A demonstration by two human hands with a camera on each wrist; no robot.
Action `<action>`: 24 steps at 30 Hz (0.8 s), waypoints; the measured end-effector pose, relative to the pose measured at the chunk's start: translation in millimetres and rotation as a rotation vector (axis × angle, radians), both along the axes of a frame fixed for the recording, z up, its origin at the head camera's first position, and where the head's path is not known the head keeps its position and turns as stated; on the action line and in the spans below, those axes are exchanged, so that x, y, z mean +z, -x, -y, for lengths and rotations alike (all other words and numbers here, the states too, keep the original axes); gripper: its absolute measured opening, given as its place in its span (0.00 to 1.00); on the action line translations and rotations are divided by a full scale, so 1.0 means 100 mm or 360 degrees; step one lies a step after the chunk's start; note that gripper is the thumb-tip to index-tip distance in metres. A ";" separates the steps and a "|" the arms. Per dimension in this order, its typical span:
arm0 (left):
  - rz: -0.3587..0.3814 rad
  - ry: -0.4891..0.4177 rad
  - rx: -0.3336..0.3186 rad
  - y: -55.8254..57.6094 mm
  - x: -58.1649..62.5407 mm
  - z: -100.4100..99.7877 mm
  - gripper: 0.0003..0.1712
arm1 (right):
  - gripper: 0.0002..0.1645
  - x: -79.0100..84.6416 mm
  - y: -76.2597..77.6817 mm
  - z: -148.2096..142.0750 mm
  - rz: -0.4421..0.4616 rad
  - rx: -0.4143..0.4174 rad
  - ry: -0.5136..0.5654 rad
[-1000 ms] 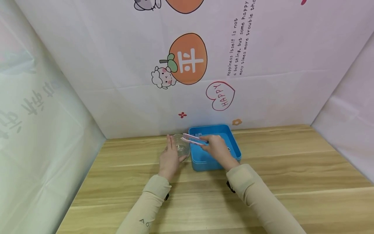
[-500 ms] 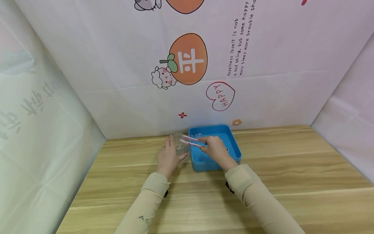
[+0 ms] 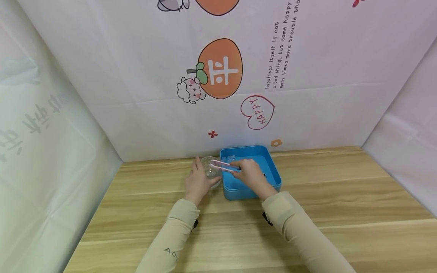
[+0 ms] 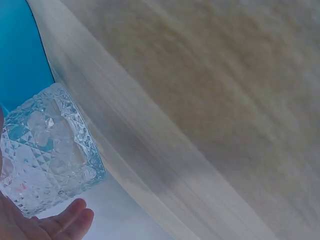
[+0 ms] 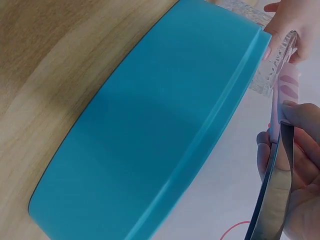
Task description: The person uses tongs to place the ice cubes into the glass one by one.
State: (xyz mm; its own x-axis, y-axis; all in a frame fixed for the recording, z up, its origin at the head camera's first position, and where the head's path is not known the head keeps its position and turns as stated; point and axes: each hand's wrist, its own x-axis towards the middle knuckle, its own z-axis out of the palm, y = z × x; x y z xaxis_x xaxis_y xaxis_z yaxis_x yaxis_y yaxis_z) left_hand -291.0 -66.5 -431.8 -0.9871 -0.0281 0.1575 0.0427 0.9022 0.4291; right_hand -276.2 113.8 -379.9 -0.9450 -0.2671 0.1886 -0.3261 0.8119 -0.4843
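Note:
My left hand [image 3: 198, 182] holds a clear cut-glass cup [image 4: 55, 150] between thumb and fingers, on the table beside the blue box. Transparent pieces can be made out through its patterned wall in the left wrist view. Over the box's left side, my right hand [image 3: 252, 174] pinches tongs [image 5: 272, 195] with pink-and-white ends and metal arms. Their tips reach the cup's mouth; whether anything sits between them is hard to tell. Inside the open blue box [image 3: 235, 194], some clear cubes [image 3: 231, 157] lie in the far left corner.
The wooden table [image 3: 341, 197] runs back to a white printed wall cloth [image 3: 153, 125] right behind the cup and box. More white cloth [image 3: 47, 170] hangs along the left and right sides.
My right hand has shifted slightly left, and the tongs' tips have moved left and down over the cup. The left hand still holds the cup, its thumb slightly higher along the side.

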 end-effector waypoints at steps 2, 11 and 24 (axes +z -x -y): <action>-0.0018 0.0019 -0.0017 0.00 -0.01 0.01 0.66 | 0.20 0.00 0.00 0.00 0.0012 -0.0004 0.0005; -0.0010 0.0068 -0.0059 0.01 0.00 0.04 0.64 | 0.21 0.00 0.01 0.02 0.0006 -0.0005 -0.0007; 0.0002 0.0073 -0.0060 0.02 0.01 0.03 0.62 | 0.21 0.01 0.01 0.03 0.0027 -0.0017 -0.0011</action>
